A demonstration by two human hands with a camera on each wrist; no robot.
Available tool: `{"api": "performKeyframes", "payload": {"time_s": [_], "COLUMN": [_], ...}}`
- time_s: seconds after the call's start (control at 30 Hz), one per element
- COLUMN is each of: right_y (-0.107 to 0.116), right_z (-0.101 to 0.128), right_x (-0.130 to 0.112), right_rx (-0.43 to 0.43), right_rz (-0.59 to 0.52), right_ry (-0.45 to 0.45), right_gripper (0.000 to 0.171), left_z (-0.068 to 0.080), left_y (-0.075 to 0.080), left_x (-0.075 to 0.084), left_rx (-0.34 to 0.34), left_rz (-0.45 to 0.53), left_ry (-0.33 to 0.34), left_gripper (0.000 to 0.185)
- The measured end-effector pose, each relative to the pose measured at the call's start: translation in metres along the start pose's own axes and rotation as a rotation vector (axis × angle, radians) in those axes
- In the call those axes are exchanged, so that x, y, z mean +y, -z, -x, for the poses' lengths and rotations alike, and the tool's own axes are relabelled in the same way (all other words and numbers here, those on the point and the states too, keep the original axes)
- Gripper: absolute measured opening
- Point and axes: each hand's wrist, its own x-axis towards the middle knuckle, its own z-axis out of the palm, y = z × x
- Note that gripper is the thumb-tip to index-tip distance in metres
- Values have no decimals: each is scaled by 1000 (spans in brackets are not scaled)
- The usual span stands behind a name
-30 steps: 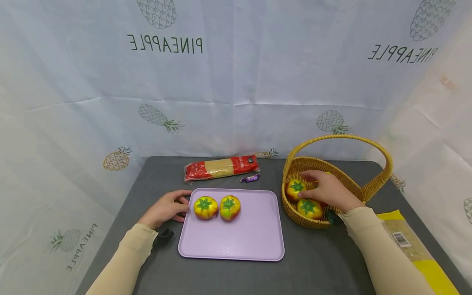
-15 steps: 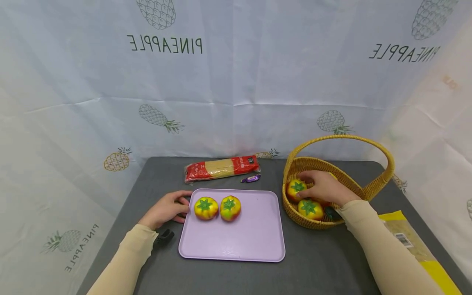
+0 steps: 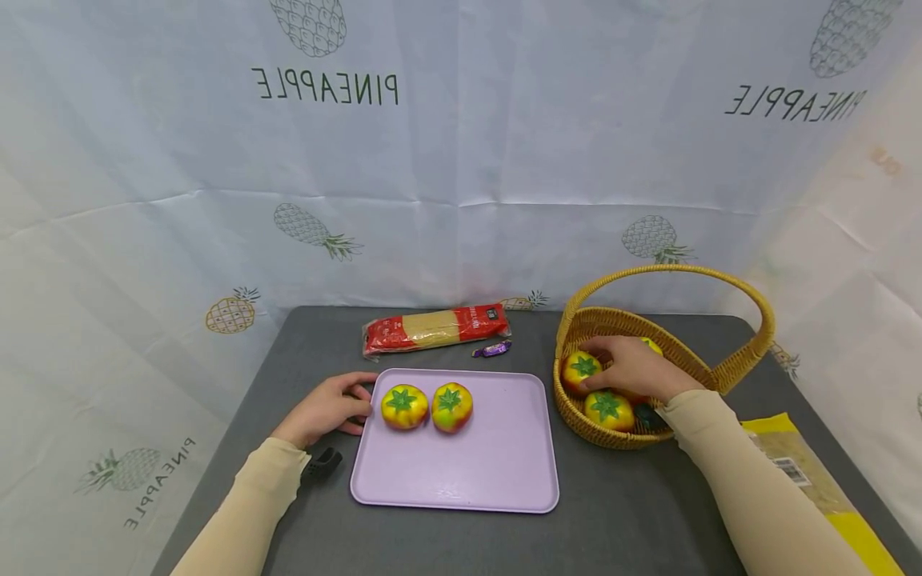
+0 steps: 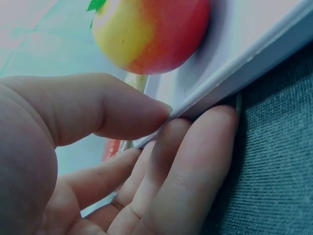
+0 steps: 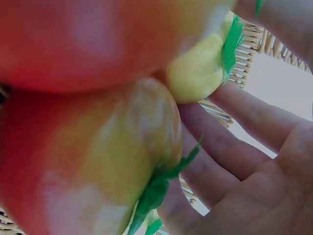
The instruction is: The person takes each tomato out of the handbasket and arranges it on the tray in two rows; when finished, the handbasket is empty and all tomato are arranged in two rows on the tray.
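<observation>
My left hand pinches the left rim of the lilac tray. In the left wrist view, the thumb lies on top of the tray rim and the fingers are curled below it. Two red-and-yellow artificial tomatoes with green leaf tops sit on the tray. My right hand reaches into the wicker basket, thumb and fingers around its left tomato. In front of that hand lies another tomato; a third yellow one shows partly behind it. Larger tomatoes hide part of the right wrist view.
A red-ended pack of noodles lies at the back of the dark table, with a small purple-wrapped candy beside it. The basket's tall handle arches over the right hand. A yellow packet lies at the right, partly under the forearm.
My right hand has shifted slightly left in the basket, showing more of the yellow tomato behind it. The left hand keeps its hold on the tray rim.
</observation>
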Motion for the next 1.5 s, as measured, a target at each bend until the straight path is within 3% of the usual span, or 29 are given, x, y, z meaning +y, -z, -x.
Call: {"api": "performKeyframes", "payload": {"time_s": [0.23, 0.47, 0.93, 1.2, 1.5], "right_y": [1, 8, 17, -7, -44], "right_z": [2, 11, 43, 51, 35], "right_x": [-1, -7, -45, -73, -97], "right_rx": [7, 75, 156, 179, 159], "right_rz": [6, 12, 16, -33, -66], "right_ry": [4, -9, 13, 115, 105], "right_gripper": [78, 78, 82, 76, 74], "left_z": [0, 2, 0, -1, 2], "left_y": [0, -2, 0, 0, -1], "left_x": [1, 3, 2, 3, 5], "left_rx": [2, 1, 10, 14, 16], "left_rz": [-4, -1, -7, -16, -21], "left_ry": [5, 10, 10, 2, 2], "left_gripper": [67, 67, 66, 67, 66]}}
